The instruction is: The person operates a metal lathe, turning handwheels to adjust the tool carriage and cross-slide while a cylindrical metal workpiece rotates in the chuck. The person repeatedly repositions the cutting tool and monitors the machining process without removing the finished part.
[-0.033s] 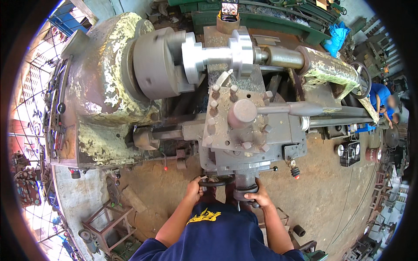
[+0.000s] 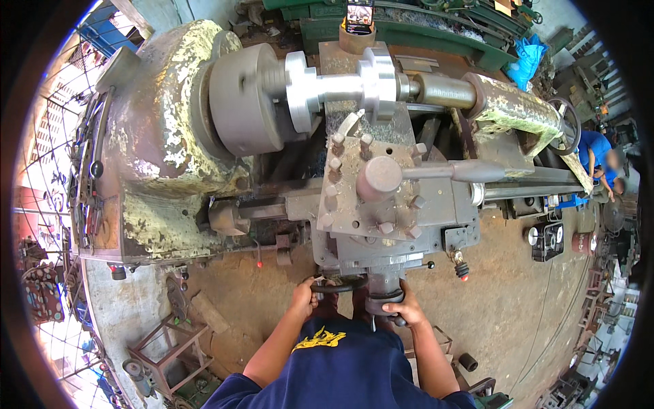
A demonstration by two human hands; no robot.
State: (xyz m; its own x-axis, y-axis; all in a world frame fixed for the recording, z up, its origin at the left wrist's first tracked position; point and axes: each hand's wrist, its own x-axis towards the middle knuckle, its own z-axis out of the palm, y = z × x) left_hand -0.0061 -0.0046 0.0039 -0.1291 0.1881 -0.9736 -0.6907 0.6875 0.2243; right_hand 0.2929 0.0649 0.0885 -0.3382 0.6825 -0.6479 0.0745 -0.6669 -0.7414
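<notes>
Lathe (image 2: 293, 204) spans the view: flaking tailstock (image 2: 518, 109) right, blurred grey chuck (image 2: 242, 102) left, shiny stepped shaft (image 2: 340, 86) between these 2, square tool block (image 2: 346, 219) in front. Nearest the person, below the block, 2 hands at work: left hand (image 2: 304, 296) curled closed round black handwheel (image 2: 344, 288), right hand (image 2: 409, 307) wrapped on grey dial collar (image 2: 383, 302), thumb over its face.

Over my feed I see a blue sack (image 2: 527, 61) near a green machine (image 2: 422, 39), a co-worker in blue (image 2: 594, 150) far right, a metal frame (image 2: 189, 343) lower left, and a dark cylinder (image 2: 468, 361) lower right.
</notes>
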